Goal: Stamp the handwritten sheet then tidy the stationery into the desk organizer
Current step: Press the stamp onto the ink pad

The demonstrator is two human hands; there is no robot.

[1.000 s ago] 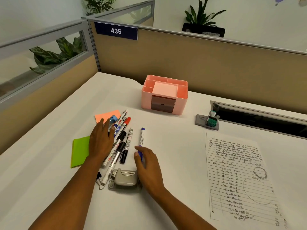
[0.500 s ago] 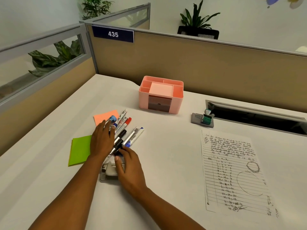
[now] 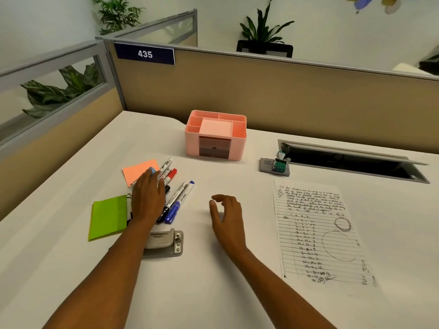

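We see our left hand [image 3: 147, 198] lying flat, fingers straight, on a cluster of markers [image 3: 177, 198]. Our right hand [image 3: 226, 216] hovers loosely spread, holding nothing. The handwritten sheet [image 3: 318, 231] lies to the right, the pink desk organizer [image 3: 215, 136] behind, the stamp [image 3: 275, 164] beside it.
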